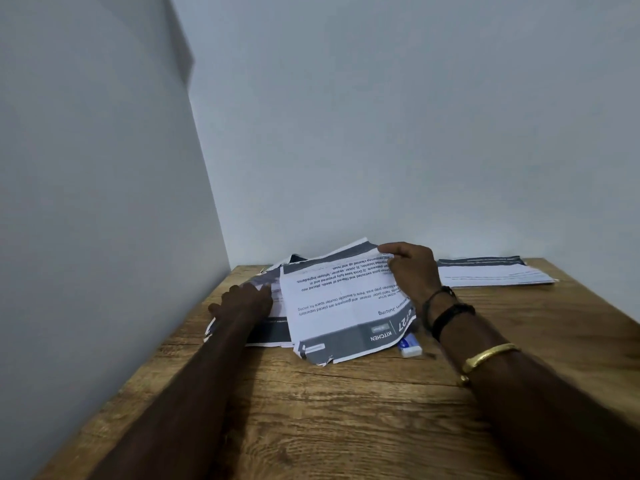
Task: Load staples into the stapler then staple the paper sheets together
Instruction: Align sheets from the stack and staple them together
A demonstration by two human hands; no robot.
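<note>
Two hands: both are laid on the paper pile at the far left of the wooden table (pixel 346 410).
Left hand (pixel 242 301): it is spread flat, palm down, pressed on the lower sheets (pixel 266 332) at the left of the pile.
Right hand (pixel 412 271): its fingers are closed over the far right edge of the top sheet (pixel 339 306), and that edge is lifted off the pile.
Top sheet: printed text is seen upside down, with a grey band marked KITCHEN along its torn near edge.
Small box (pixel 410 345): a white and blue box is seen poking out from under the near right corner of the top sheet; whether staples are held in it cannot be told.
Second stack (pixel 495 271): more printed sheets are laid flat at the far right, well apart from the pile.
Stapler: no spot can be given for it.
Right forearm: dark bands (pixel 446 311) and a gold bangle (pixel 488 355) are worn.
</note>
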